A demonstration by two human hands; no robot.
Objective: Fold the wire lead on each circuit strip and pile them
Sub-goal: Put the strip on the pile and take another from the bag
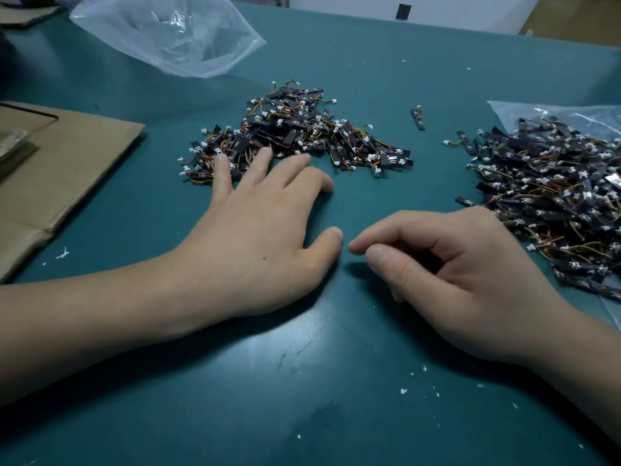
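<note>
Many black circuit strips (295, 129), orange-wired; left fingers (257, 168) spread, right fingers (389, 234) loosely curled, empty.

table: teal table (302, 381), a bit scuffed near the front
middle: big heap of circuit strips (302, 129), straight on the top
right: second heap (544, 186), mostly on a clear bag (571, 112)
between them: one stray strip (417, 118), lying by itself
far left: crumpled plastic bag (161, 31)
left edge: flat cardboard sheet (67, 169)
front: few white crumbs (403, 391)
</note>
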